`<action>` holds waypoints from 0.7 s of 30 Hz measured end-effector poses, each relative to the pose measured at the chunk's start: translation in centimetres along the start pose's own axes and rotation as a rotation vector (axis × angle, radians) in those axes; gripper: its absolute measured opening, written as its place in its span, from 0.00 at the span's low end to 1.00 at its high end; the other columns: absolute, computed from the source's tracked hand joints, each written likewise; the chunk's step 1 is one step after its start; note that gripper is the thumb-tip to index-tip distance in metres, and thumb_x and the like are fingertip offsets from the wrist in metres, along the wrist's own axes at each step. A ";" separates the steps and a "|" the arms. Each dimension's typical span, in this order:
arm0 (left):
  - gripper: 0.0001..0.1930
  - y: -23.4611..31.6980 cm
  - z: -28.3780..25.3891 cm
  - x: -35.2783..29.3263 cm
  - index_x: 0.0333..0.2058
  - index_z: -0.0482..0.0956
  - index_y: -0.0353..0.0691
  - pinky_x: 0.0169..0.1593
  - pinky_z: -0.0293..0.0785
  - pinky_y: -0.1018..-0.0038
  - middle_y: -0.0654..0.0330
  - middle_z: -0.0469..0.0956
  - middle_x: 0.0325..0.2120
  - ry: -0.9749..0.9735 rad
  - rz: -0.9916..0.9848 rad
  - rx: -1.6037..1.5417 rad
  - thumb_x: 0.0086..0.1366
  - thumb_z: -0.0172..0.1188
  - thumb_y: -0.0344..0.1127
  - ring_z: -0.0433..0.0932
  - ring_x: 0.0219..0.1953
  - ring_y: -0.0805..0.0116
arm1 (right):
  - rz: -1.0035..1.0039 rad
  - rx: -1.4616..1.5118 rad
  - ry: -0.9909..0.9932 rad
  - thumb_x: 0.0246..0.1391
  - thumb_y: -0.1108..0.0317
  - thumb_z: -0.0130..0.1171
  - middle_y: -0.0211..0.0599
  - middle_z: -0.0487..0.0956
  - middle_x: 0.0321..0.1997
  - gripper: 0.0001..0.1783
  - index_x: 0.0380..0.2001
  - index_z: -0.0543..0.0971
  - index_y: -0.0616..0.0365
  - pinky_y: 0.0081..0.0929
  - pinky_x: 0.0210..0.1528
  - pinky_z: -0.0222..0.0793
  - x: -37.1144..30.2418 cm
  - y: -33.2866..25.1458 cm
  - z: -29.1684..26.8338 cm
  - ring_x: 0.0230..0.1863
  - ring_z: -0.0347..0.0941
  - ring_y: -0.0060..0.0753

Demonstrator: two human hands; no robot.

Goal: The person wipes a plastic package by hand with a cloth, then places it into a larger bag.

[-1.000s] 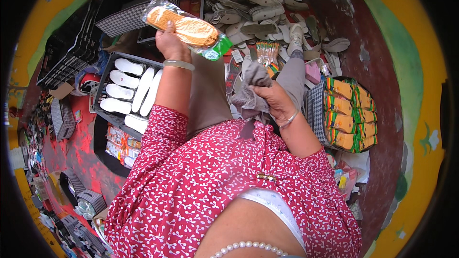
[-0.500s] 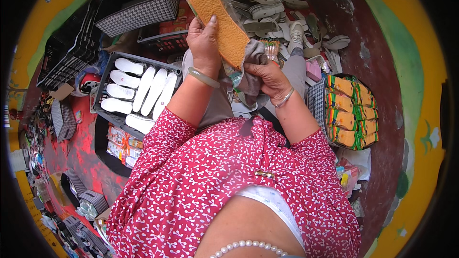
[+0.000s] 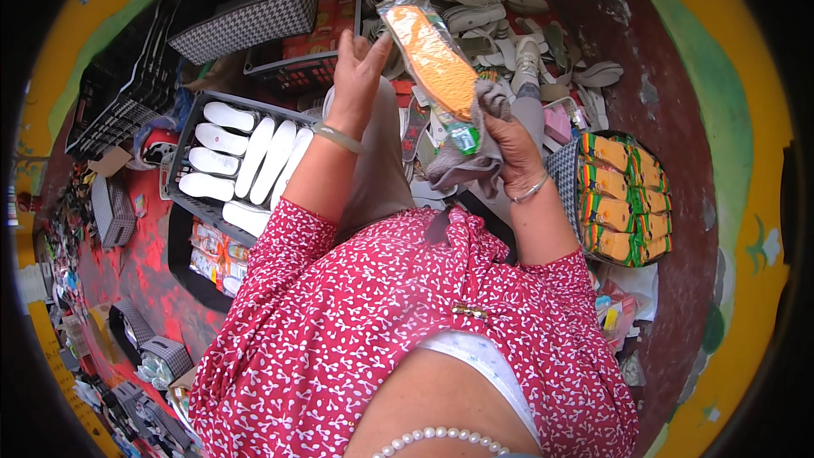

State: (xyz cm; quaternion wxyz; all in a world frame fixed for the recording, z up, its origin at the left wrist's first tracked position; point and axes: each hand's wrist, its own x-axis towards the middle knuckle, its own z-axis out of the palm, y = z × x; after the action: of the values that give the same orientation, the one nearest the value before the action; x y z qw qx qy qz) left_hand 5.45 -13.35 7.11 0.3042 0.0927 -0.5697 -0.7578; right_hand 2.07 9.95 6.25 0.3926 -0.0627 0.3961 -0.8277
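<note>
My right hand (image 3: pixel 515 151) is closed on a grey cloth (image 3: pixel 466 165) and the lower end of a packaged orange insole (image 3: pixel 437 59). The insole lies in a clear wrapper with green at its lower end, tilted up and to the left, and light glares off the wrapper. The cloth hangs behind and below the wrapper. My left hand (image 3: pixel 360 72) is raised just left of the package, fingers apart and nothing held; its thumb points towards the wrapper's edge.
To the left stands a dark crate (image 3: pixel 188 195) of white insoles. A checked basket (image 3: pixel 564 171) of packaged orange insoles stands at the right. Beyond my hands lie many loose pale shoes and soles (image 3: pixel 475 17). Black crates (image 3: pixel 127 89) and a checked bin (image 3: pixel 254 25) are at the far left.
My left hand has let go of the insole package and moved slightly left. My right hand has carried the package and the cloth to the right, and the wrapper's green end now shows.
</note>
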 end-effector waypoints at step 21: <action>0.23 5.8 3.3 -3.1 0.53 0.64 0.38 0.58 0.61 0.65 0.48 0.66 0.53 -1.203 0.908 1.242 0.57 0.46 0.31 0.66 0.56 0.54 | 0.090 -0.119 -0.172 0.47 0.74 0.58 0.42 0.73 0.50 0.29 0.54 0.65 0.66 0.29 0.50 0.69 -3.0 -4.2 -0.2 0.49 0.72 0.34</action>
State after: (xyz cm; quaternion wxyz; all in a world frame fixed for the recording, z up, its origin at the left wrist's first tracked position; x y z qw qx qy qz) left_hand 8.37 -9.84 12.90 0.1228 -0.3942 -0.9092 -0.0543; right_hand 1.54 13.73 9.68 0.4576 -0.1391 0.4119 -0.7757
